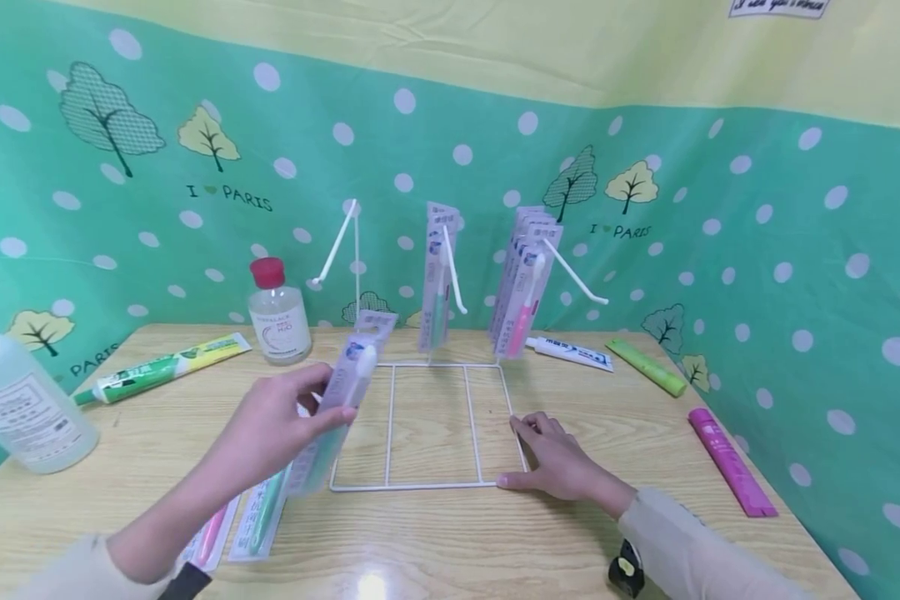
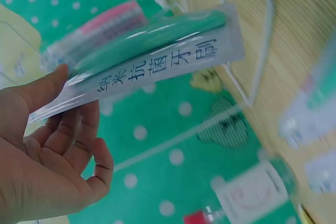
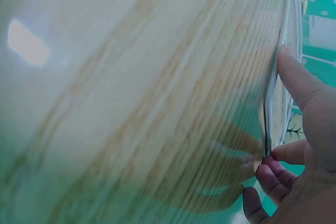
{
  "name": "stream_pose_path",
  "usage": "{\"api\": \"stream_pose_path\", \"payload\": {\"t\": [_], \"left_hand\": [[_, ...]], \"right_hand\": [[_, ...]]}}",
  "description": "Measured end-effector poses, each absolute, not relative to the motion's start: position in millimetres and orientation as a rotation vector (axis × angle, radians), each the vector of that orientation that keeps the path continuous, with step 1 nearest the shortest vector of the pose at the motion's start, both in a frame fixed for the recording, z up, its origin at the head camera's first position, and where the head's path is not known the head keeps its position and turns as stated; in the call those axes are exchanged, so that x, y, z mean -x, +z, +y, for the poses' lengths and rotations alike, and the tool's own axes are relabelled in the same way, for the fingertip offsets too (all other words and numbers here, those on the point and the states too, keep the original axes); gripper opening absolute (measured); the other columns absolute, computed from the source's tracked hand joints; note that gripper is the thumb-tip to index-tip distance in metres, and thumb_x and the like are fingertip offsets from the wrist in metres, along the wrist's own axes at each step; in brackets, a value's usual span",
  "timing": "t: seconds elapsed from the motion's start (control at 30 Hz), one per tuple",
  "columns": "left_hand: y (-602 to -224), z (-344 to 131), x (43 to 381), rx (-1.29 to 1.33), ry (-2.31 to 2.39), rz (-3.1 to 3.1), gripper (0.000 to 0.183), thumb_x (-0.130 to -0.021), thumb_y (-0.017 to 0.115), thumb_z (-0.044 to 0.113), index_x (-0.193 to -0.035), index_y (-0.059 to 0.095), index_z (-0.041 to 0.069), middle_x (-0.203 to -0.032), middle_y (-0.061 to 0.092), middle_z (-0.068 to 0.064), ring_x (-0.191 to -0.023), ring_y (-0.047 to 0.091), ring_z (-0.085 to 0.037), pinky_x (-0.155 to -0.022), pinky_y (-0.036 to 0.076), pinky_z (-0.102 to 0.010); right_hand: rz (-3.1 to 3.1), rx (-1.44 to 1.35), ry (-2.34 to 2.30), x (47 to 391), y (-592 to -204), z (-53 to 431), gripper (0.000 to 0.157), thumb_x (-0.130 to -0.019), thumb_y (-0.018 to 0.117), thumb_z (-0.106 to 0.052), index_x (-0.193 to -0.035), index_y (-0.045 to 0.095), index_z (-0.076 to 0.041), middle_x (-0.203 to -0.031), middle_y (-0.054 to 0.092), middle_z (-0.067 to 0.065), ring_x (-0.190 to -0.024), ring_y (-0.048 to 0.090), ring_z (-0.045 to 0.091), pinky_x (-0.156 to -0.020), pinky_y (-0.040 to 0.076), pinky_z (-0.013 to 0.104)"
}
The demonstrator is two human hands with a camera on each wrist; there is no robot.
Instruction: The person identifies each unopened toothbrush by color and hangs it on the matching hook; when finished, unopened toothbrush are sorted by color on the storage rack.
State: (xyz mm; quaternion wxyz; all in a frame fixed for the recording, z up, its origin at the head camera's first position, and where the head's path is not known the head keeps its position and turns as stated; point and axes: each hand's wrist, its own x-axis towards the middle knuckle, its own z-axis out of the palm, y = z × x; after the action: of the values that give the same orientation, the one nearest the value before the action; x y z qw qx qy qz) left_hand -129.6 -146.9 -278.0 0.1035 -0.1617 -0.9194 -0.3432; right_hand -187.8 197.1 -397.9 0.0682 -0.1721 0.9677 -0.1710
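My left hand (image 1: 273, 421) pinches a packaged green toothbrush (image 1: 337, 408) between thumb and fingers, above the left side of a white wire display rack (image 1: 420, 486). In the left wrist view the clear pack (image 2: 157, 56) shows a green handle and printed characters. My right hand (image 1: 558, 458) holds the near right corner of the rack's base, thumb on the front wire and fingers at the side wire (image 3: 269, 124). Packaged toothbrushes hang from the rack's middle hook (image 1: 437, 283) and right hook (image 1: 525, 292). No pack hangs on the left hook (image 1: 336, 242).
Two packaged toothbrushes, one pink (image 1: 212, 533) and one green (image 1: 262, 517), lie left of the rack. A red-capped bottle (image 1: 281, 325), a large bottle (image 1: 30, 408) and a green-yellow tube (image 1: 168, 367) stand or lie left. White (image 1: 573, 353), green (image 1: 645, 367) and magenta (image 1: 731, 462) tubes lie right.
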Motion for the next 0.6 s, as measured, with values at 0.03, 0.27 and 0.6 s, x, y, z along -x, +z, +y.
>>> {"api": "stream_pose_path", "payload": {"t": [0.03,0.27,0.6], "left_hand": [[-278.5,-141.7,129.8,0.498,-1.038,-2.699,0.023,-0.077,0.072,0.023,-0.095,0.064,0.011,-0.078,0.063,0.003,-0.068,0.056,-0.01,-0.054,0.049,-0.024],[-277.4,-108.1,127.6,0.592,-1.209,-2.613,0.025,-0.075,0.074,0.022,-0.098,0.067,0.016,-0.084,0.065,0.007,-0.069,0.057,-0.009,-0.056,0.051,-0.023],[-265.6,-82.2,120.7,0.71,-1.306,-2.489,0.017,-0.075,0.074,0.022,-0.09,0.068,0.021,-0.078,0.066,0.013,-0.07,0.059,-0.004,-0.059,0.052,-0.024]], "right_hand": [[2.915,0.518,-0.511,187.8,-398.0,197.2,0.096,-0.069,0.063,-0.064,-0.142,0.031,-0.009,-0.134,0.035,0.01,-0.122,0.033,0.029,-0.099,0.032,0.049],[2.919,0.552,-0.522,187.4,-398.6,197.3,0.096,-0.07,0.064,-0.062,-0.141,0.032,-0.006,-0.132,0.037,0.011,-0.12,0.035,0.028,-0.099,0.032,0.048],[2.919,0.528,-0.521,187.7,-398.3,197.5,0.096,-0.069,0.063,-0.063,-0.141,0.032,-0.007,-0.134,0.036,0.01,-0.123,0.032,0.028,-0.099,0.031,0.049]]}}
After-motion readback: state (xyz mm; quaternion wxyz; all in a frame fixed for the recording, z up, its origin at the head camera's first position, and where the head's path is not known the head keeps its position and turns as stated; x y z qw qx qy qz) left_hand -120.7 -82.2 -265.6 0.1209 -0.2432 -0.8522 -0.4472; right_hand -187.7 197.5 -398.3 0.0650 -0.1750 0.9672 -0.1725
